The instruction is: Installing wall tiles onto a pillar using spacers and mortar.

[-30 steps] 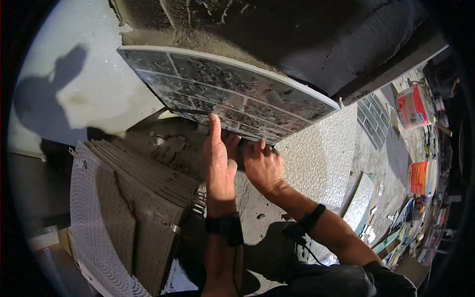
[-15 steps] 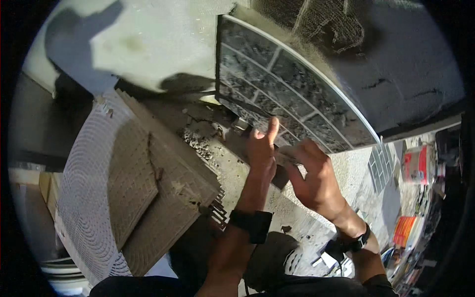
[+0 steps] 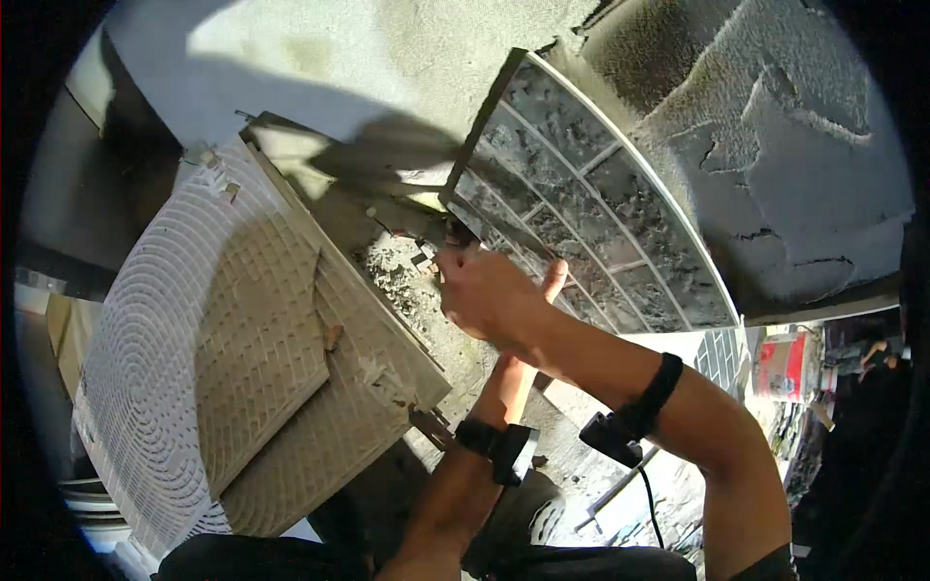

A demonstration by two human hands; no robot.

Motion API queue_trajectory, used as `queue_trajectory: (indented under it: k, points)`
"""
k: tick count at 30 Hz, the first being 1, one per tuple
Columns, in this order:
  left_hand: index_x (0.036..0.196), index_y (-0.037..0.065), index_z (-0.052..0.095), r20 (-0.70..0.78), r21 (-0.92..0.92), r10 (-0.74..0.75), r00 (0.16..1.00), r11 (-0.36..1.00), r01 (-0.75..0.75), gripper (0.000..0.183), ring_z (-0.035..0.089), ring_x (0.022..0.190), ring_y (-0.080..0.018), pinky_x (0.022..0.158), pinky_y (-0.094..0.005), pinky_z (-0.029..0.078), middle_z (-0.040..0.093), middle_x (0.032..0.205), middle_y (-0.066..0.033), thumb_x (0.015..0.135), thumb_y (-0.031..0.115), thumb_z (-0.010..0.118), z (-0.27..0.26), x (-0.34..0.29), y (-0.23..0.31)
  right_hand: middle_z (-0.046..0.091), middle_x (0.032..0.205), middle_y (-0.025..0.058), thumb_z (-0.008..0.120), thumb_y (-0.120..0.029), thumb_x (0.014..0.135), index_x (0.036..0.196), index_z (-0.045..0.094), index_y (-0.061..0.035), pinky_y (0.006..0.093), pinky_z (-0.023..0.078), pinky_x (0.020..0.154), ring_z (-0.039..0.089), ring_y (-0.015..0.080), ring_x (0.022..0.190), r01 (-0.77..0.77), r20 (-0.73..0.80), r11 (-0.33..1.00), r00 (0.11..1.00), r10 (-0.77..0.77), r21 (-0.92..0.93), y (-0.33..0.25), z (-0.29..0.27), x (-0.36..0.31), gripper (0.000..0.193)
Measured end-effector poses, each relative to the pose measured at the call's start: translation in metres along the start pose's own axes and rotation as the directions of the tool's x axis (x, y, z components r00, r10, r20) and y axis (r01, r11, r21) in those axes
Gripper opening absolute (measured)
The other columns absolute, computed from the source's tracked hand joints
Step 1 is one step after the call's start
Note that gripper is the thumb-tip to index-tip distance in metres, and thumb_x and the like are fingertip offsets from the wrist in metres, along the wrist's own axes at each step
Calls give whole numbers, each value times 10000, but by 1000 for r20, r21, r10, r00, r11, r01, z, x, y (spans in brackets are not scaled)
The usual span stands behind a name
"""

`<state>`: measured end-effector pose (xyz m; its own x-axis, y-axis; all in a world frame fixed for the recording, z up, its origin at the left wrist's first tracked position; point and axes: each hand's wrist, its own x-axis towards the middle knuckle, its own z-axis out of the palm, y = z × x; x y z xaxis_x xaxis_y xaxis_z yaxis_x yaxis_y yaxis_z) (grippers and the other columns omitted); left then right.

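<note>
A dark stone-look tile point(image 3: 605, 208) with pale brick-pattern lines stands tilted ahead of me. My left hand point(image 3: 554, 279) is at its lower edge, thumb up against the patterned face; my right hand hides the left fingers. Crossing over it, my right hand point(image 3: 489, 295) has its fingers curled together near the tile's lower left corner. What those fingers hold, if anything, cannot be made out. Small loose bits of debris point(image 3: 392, 281) lie just beyond the right knuckles.
Tiles with ridged backs point(image 3: 271, 387) lean in a stack at left, the outer one coated with combed pale adhesive. Rough grey mortar point(image 3: 775, 223) covers the surface at upper right. A red-and-white bucket point(image 3: 781, 366) and another brick-pattern piece point(image 3: 719, 358) are at right.
My right hand has swung left across my left hand, toward the tile's lower left corner. My left thumb stays by the tile. The whole view has shifted and turned slightly.
</note>
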<state>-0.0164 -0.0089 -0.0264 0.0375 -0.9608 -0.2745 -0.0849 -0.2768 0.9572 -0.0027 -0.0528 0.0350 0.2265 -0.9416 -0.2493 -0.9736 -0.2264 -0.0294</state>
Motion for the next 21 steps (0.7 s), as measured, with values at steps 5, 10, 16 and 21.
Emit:
queue_trajectory:
  k: [5,10,16,21]
  points:
    - [1440,-37,430,311,-172,-127,942,967,188,1126,505,1231,-307,1075,-456,394,541,1370,-212,760,827,674,38,7,-46,645,1088,243,634,-221,850,1154,613,45,470,591,703,704,371,902,74,70,997,995,-73,-3,26,12,7,404]
    - [1520,-82,309,327,-140,-284,901,928,344,1204,487,1322,-289,1079,-457,423,433,1513,-241,781,783,700,34,15,-79,622,1110,273,658,-154,858,1264,462,51,490,590,747,665,417,1013,-107,178,961,982,63,256,-9,-15,24,495]
    - [1557,-91,234,266,-11,-263,927,961,276,1287,500,1343,-384,1105,-501,402,393,1523,-303,739,745,771,11,11,-31,634,1027,198,670,-165,823,1215,578,90,397,563,704,639,308,924,322,255,752,944,-210,-575,-23,10,20,477]
    - [1544,-62,298,181,-182,-269,946,936,301,1235,519,1263,-323,1050,-455,438,424,1472,-245,736,738,778,31,4,-39,635,1044,204,589,-204,884,1206,601,87,379,558,760,642,285,939,98,25,841,995,-100,-532,5,65,27,434]
